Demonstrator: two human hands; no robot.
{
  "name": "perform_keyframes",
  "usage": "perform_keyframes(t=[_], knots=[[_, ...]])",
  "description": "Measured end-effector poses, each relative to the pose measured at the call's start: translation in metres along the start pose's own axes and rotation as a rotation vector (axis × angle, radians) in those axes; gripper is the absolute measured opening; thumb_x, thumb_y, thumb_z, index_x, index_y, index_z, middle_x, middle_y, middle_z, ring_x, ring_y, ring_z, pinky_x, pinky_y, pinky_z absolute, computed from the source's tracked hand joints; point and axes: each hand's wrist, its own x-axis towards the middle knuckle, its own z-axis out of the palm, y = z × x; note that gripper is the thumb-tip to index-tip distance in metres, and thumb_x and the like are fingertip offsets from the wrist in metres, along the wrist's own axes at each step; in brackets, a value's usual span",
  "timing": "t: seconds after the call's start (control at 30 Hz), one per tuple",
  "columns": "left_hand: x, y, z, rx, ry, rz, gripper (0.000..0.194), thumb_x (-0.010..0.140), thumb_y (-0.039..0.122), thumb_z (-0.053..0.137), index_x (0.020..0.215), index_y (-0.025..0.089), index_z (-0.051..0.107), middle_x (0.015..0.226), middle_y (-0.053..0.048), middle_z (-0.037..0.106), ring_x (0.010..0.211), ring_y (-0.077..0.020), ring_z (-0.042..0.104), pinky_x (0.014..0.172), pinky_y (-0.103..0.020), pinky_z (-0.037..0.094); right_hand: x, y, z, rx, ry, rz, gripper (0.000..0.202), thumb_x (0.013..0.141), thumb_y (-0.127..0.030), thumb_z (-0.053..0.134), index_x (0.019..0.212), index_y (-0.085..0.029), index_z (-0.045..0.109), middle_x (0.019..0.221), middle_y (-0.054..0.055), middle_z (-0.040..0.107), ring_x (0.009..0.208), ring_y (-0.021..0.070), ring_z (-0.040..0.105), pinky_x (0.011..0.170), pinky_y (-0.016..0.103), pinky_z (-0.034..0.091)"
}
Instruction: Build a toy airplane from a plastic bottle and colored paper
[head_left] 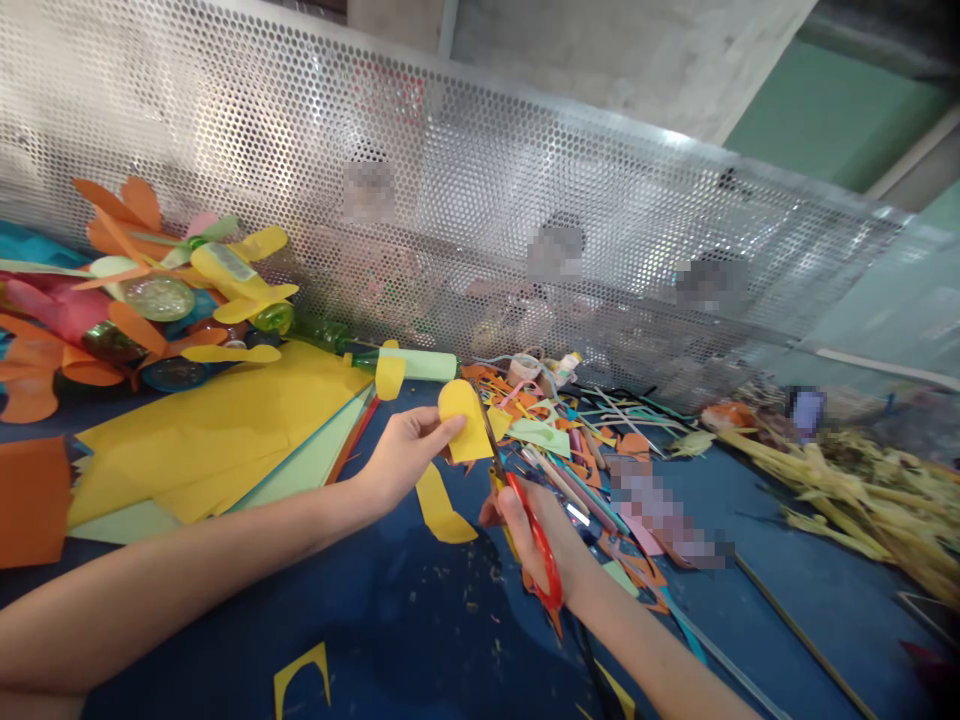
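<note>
Between thumb and fingers, my left hand (409, 450) pinches a piece of yellow paper (465, 420) with a rounded top end. My right hand (544, 535) grips red-handled scissors (544, 560), whose dark blades lie along the right edge of that paper. Whether the blades are parted is hard to make out. Below the paper, a curved yellow strip (444, 508) lies on the blue table (420, 640). A yellow offcut with a rounded notch (301, 680) rests near the front edge.
Stacked yellow sheets (225, 430) lie at left beside paper-petalled bottle flowers (240, 275). Coloured scraps (555, 435), straws and a tape roll (523, 370) spread right of centre. Dry husks (847, 480) pile at far right. A perforated metal panel (465, 200) stands behind, people beyond it.
</note>
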Motion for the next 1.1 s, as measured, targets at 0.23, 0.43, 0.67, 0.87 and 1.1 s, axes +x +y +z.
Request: perform_keyframes(t=[0.23, 0.43, 0.67, 0.87, 1.1], knots=[[0.000, -0.001, 0.000, -0.016, -0.008, -0.006, 0.025, 0.079, 0.037, 0.059, 0.078, 0.013, 0.067, 0.071, -0.004, 0.067, 0.059, -0.0131, 0.058, 0.063, -0.026, 0.048, 0.001, -0.001, 0.003, -0.070, 0.052, -0.011, 0.057, 0.087, -0.060, 0.016, 0.063, -0.019, 0.048, 0.058, 0.004, 0.055, 0.057, 0.0175, 0.053, 0.056, 0.028, 0.040], [0.000, 0.000, 0.001, -0.052, -0.020, -0.025, 0.025, 0.079, 0.036, 0.060, 0.077, 0.012, 0.067, 0.065, -0.004, 0.065, 0.057, -0.0125, 0.057, 0.060, -0.024, 0.047, 0.001, 0.000, 0.009, -0.106, 0.092, -0.007, 0.048, 0.089, -0.055, 0.016, 0.059, -0.022, 0.034, 0.052, 0.001, 0.046, 0.052, 0.0162, 0.048, 0.051, 0.026, 0.037], [-0.001, 0.002, 0.002, -0.066, -0.027, -0.025, 0.024, 0.080, 0.034, 0.060, 0.076, 0.011, 0.067, 0.064, -0.003, 0.066, 0.054, -0.0108, 0.056, 0.055, -0.022, 0.046, 0.000, 0.008, 0.012, -0.128, 0.117, 0.015, 0.047, 0.088, -0.056, 0.019, 0.059, -0.022, 0.033, 0.052, 0.001, 0.045, 0.050, 0.0157, 0.049, 0.048, 0.025, 0.035], [-0.001, 0.005, 0.003, -0.068, -0.035, -0.032, 0.025, 0.080, 0.033, 0.060, 0.075, 0.010, 0.066, 0.065, -0.005, 0.066, 0.055, -0.0111, 0.057, 0.053, -0.021, 0.044, 0.000, 0.006, 0.013, -0.112, 0.119, 0.007, 0.046, 0.089, -0.054, 0.020, 0.058, -0.022, 0.032, 0.050, 0.000, 0.043, 0.049, 0.0147, 0.047, 0.047, 0.024, 0.034], [-0.002, 0.005, 0.003, -0.082, -0.055, -0.046, 0.026, 0.081, 0.033, 0.059, 0.072, 0.010, 0.066, 0.063, -0.005, 0.067, 0.055, -0.0103, 0.057, 0.053, -0.019, 0.044, 0.000, 0.010, 0.015, -0.072, 0.130, 0.028, 0.044, 0.089, -0.051, 0.023, 0.057, -0.021, 0.031, 0.049, -0.002, 0.040, 0.046, 0.0132, 0.045, 0.044, 0.022, 0.034]])
